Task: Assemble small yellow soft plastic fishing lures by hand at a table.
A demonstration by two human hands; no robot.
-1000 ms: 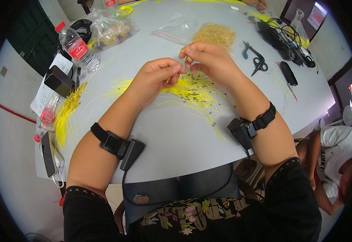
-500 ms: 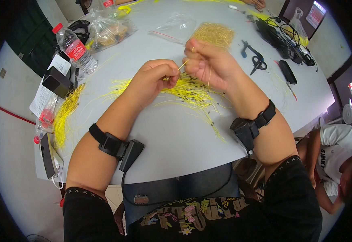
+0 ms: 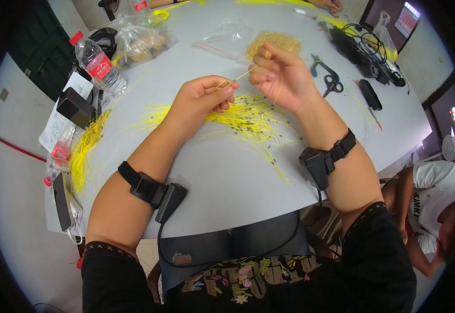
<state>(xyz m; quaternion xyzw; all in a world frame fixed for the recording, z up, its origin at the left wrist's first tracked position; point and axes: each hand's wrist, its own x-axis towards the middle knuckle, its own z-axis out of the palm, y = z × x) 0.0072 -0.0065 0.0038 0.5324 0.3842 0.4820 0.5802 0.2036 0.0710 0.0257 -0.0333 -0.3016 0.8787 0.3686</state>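
Over the table, my left hand (image 3: 202, 100) pinches a thin yellow cord (image 3: 244, 74) between thumb and index finger, where a small loop shows. The cord runs up to my right hand (image 3: 289, 81), whose curled fingers hold it a little higher, palm turned toward me; a strand hangs down across that palm. Beneath both hands, a spread of bright yellow cords (image 3: 251, 119) with small dark pieces on them lies on the table. Just beyond my right hand sits a heap of golden-tan short pieces (image 3: 275, 40).
Left: a water bottle (image 3: 99, 67), a filled plastic bag (image 3: 143, 44), a black box (image 3: 75, 107) and a yellow cord bundle (image 3: 86, 151). Right: scissors (image 3: 333, 83), a black-handled tool (image 3: 370, 95) and tangled black cables (image 3: 365, 44). Another person's hands (image 3: 332, 5) are at the far edge; someone sits lower right (image 3: 428, 203).
My right hand has moved slightly right and its fingers have loosened and turned. The cord between the hands is longer, and a small loop now shows at my left fingertips.
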